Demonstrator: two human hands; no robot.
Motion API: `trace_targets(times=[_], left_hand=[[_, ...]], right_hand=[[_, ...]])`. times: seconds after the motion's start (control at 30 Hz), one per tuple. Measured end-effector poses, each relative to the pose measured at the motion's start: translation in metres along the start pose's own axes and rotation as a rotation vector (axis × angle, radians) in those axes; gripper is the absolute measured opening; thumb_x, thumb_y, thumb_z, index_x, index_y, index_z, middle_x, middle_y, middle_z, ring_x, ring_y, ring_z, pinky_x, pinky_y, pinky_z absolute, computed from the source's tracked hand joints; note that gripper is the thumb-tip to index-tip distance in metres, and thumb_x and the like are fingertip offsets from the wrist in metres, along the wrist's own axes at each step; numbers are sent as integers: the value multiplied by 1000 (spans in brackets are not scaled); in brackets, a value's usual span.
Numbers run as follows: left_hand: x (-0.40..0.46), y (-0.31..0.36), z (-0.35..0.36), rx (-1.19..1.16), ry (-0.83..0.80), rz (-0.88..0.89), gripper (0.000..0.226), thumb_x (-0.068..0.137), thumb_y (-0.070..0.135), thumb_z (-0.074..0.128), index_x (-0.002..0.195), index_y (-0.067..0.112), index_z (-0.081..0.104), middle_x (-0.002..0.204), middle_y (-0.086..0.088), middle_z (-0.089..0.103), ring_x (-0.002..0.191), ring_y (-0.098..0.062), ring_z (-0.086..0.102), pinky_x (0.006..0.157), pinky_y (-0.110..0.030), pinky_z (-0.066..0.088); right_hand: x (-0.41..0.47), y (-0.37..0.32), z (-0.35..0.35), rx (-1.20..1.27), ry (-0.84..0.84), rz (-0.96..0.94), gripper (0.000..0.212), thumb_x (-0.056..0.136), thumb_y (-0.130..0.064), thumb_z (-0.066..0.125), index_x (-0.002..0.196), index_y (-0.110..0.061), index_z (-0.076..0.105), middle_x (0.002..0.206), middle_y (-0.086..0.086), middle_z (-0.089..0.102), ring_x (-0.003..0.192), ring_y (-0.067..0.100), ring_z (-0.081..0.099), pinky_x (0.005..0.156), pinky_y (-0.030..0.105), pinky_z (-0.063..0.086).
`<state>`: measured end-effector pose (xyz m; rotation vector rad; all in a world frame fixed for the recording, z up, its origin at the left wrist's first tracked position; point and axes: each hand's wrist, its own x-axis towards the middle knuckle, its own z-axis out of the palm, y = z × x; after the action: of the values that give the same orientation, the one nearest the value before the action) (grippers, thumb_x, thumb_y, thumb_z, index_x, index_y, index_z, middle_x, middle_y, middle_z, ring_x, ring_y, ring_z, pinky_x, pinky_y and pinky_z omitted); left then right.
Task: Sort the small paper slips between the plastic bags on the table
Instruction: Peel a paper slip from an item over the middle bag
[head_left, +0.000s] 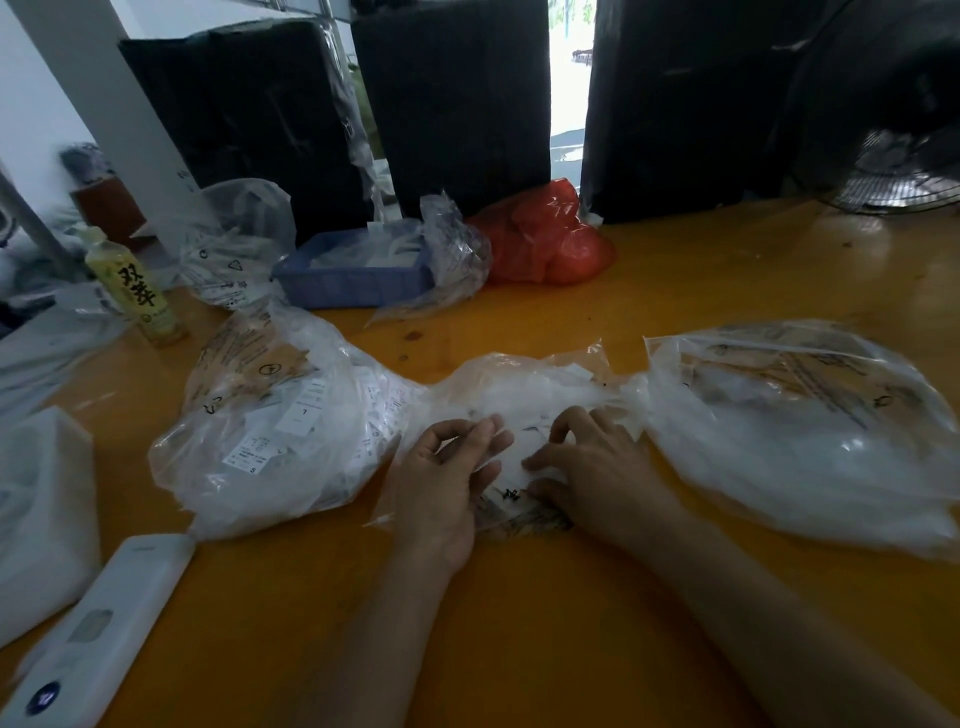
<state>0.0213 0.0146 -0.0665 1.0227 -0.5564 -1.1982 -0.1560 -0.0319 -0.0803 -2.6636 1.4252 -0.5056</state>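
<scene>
Three clear plastic bags lie in a row on the orange table (519, 649). The left bag (270, 431) is full of small white paper slips with printed size letters. A flatter middle bag (524, 389) holds a loose heap of slips. The right bag (800, 436) bulges with white contents. My left hand (447, 483) rests on the middle bag's near edge, fingers curled and pinching at the slips. My right hand (587, 467) presses on the same heap, fingers bent down among the slips. Blur hides whether either hand holds a slip.
A yellow drink bottle (135, 286) stands at the left. Behind are a blue tray (353, 275), a clear bag (234, 244), a red bag (545, 239) and black boxes (452, 104). A fan (893, 119) stands far right. A white remote (93, 639) lies near left.
</scene>
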Motion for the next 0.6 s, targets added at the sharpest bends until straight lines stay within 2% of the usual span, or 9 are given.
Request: trace_targets(times=[0.07, 0.13, 0.2, 0.27, 0.33, 0.4, 0.47, 0.6], left_hand=[[2, 0, -1, -74, -14, -10, 26, 83, 7, 78, 104, 4, 64, 109, -15, 80, 97, -26, 80, 65, -19, 61], [2, 0, -2, -109, -20, -14, 24, 85, 2, 76, 106, 2, 65, 107, -18, 80, 96, -29, 80, 70, -22, 63], [2, 0, -2, -110, -14, -10, 33, 80, 8, 79, 110, 0, 69, 107, -19, 80, 98, -30, 80, 75, -25, 64], [3, 0, -2, -114, -8, -8, 39, 76, 11, 81, 112, -3, 73, 106, -21, 79, 99, -31, 79, 77, -26, 64], [3, -1, -1, -123, 0, -9, 40, 74, 11, 81, 111, -3, 75, 104, -22, 79, 97, -31, 80, 76, -25, 64], [3, -2, -2, -115, -3, -9, 40, 74, 11, 81, 110, -3, 75, 104, -23, 79, 96, -30, 80, 75, -24, 64], [1, -4, -2, -91, -29, -7, 38, 77, 12, 80, 111, -3, 75, 107, -23, 79, 99, -31, 79, 76, -24, 64], [0, -5, -2, -51, -64, 2, 34, 79, 13, 80, 111, 1, 76, 110, -21, 79, 104, -33, 78, 80, -25, 63]], right_hand=[[-1, -4, -2, -25, 39, -30, 27, 96, -53, 59, 117, -40, 69, 120, -7, 50, 110, 14, 42, 79, 28, 28], [-1, -8, -3, 49, 62, -36, 20, 100, -42, 58, 110, -33, 71, 111, -9, 55, 101, 10, 46, 78, 26, 35], [-2, -11, -5, 277, 116, 62, 10, 101, -33, 58, 102, -30, 67, 99, -15, 56, 88, 2, 50, 77, 21, 43], [-1, -10, -10, 502, 231, 220, 8, 102, -29, 57, 95, -32, 57, 87, -19, 56, 75, -1, 56, 65, 14, 44], [-2, -7, -15, 706, 351, 360, 12, 105, -29, 52, 93, -31, 53, 76, -11, 61, 64, -1, 60, 53, 12, 45], [-3, -3, -21, 867, 405, 449, 9, 107, -30, 49, 100, -29, 54, 69, 1, 67, 55, 5, 63, 47, 14, 46], [-3, 0, -25, 1005, 407, 473, 7, 107, -26, 49, 107, -24, 56, 68, 5, 71, 53, 10, 66, 50, 18, 51], [-5, 0, -27, 1230, 417, 490, 12, 105, -15, 54, 116, -14, 58, 85, 7, 76, 77, 20, 76, 72, 30, 63]])
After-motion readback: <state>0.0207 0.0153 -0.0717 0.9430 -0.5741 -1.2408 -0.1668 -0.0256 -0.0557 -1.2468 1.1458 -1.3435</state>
